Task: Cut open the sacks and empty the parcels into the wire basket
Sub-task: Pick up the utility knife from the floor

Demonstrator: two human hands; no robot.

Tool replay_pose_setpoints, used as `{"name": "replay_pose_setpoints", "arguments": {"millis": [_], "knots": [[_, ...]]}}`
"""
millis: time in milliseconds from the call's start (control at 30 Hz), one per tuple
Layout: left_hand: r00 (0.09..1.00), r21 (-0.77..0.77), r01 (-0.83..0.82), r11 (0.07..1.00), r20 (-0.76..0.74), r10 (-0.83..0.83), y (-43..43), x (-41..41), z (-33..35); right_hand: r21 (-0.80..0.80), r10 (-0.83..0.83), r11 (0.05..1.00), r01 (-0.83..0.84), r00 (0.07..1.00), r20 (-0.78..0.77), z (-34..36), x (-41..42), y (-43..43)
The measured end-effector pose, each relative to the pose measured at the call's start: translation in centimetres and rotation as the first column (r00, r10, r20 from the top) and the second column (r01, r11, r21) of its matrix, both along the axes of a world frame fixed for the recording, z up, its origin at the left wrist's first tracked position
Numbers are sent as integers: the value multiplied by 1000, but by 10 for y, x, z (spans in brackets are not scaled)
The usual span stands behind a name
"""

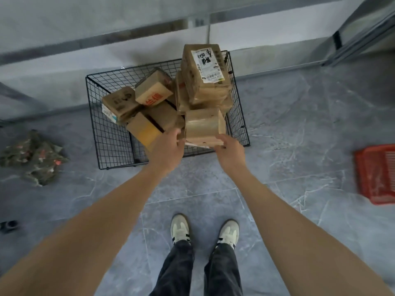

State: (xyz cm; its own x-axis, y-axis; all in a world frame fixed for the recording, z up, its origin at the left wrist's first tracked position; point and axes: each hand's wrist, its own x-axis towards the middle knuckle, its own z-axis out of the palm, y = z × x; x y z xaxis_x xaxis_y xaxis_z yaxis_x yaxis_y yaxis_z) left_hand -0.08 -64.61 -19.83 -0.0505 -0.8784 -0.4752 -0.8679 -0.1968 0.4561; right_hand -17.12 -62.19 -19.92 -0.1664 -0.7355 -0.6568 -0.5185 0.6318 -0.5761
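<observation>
From the head camera, the person is standing over the wire basket (113,144) on the grey floor, with both arms reaching out to it. The left hand (167,147) is lying by the near left edge of a taped brown box (204,124), and the right hand (229,149) is touching its near right corner; the fingers are hiding behind the backs of the hands, so I cannot tell whether either hand is gripping the box or merely steadying it. The box is sitting at the near right of the basket, against a heap of parcels (154,88) that is rising above the rim on the right. What is probably an emptied sack (32,157) is lying crumpled on the left; a red crate (376,176) is sitting on the right. To do this step well, I judge the box is better going into the open near left part of the basket than balancing against the tall, leaning stack.
</observation>
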Motion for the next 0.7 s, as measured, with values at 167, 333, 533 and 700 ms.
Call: {"name": "replay_pose_setpoints", "arguments": {"millis": [167, 333, 533, 700], "knots": [[979, 82, 201, 976, 13, -203, 8, -75, 23, -16, -126, 992, 125, 991, -37, 13, -63, 39], [945, 54, 323, 945, 27, -325, 30, -161, 28, -19, -265, 964, 264, 962, -68, 11, -130, 96], [872, 70, 486, 871, 15, -488, 78, -243, -6, 18, -436, 897, 441, 892, -122, -12, -208, 182], [779, 106, 621, 777, 34, -626, 130, -278, -37, 54, -569, 810, 584, 804, -174, -32, -244, 252]]}}
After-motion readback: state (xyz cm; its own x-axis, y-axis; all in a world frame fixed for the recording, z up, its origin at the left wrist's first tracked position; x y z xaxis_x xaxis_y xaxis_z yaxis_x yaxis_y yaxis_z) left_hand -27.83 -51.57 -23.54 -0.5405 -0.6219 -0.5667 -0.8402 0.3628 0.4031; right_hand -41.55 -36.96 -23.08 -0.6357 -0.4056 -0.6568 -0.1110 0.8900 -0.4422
